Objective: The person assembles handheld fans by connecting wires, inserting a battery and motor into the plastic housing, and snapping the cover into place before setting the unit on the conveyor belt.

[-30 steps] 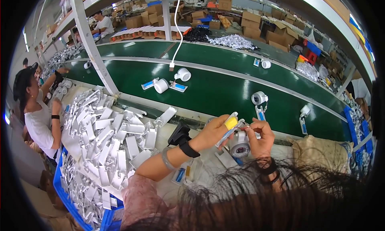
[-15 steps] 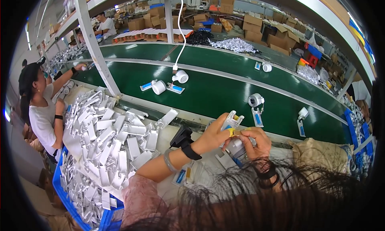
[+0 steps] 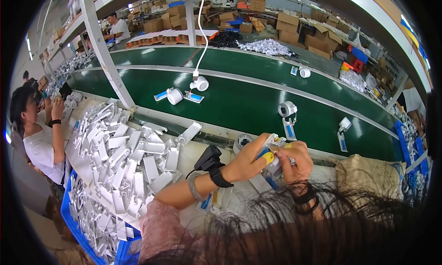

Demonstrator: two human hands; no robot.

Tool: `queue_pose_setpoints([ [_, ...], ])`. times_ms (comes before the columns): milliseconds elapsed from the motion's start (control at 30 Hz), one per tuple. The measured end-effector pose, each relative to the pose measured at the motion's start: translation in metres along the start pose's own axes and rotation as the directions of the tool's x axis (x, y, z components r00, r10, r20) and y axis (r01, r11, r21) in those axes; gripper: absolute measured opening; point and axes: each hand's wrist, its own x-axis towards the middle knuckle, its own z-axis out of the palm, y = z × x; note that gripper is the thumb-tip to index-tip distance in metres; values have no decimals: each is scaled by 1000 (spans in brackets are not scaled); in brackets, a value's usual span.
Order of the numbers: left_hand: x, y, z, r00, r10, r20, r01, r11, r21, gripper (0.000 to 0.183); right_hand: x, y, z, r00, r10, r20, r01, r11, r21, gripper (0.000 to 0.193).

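My left hand (image 3: 251, 160) is closed around a white plastic housing (image 3: 277, 139) with a blue piece showing in it, held above the bench's near side. Yellow tape or covers wrap some fingertips. My right hand (image 3: 297, 163) meets it, thumb and fingers pinched at the housing's edge; whatever small part they hold is hidden. Below the hands lie pale housing parts (image 3: 258, 184), partly covered. Just left of the held piece, a white round head with a dark face (image 3: 242, 141) rests by the belt. Another blue-and-white piece (image 3: 206, 202) lies under my left forearm.
A large heap of white plastic housings (image 3: 133, 159) covers the bench at left, above a blue bin (image 3: 76, 226). Round white heads wired to blue-and-white plates (image 3: 288, 109) lie on the green belt (image 3: 239, 97). A woven sack (image 3: 368, 177) sits at right; a co-worker (image 3: 41, 140) works at left.
The housing has turned and dropped slightly in my left hand, so its blue piece shows. My right fingers have closed in on it. The co-worker at left has drawn an arm back from the belt.
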Motion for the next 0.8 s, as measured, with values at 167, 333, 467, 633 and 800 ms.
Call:
queue_pose_setpoints([
  [167, -2, 5, 4, 997, 70, -27, -68, 995, 73, 50, -3, 1, 1, 1000, -13, -11, 13, 1000, -7, 23],
  [333, 1, -7, 6, 977, 207, -49, -202, 974, 99, 49, -3, 1, 2, 999, -34, -26, 34, 999, -25, 24],
  [467, 2, -7, 8, 960, 275, -49, -268, 957, 108, 45, -4, 1, 2, 999, -31, -38, 29, 999, -39, 23],
  [633, 3, -4, 5, 965, 263, -24, -257, 956, 144, 43, -4, 1, 1, 998, -41, -39, 39, 998, -41, 23],
  [800, 3, -2, 6, 960, 278, -30, -272, 952, 141, 42, -3, 1, 1, 998, -44, -44, 42, 998, -41, 23],
])
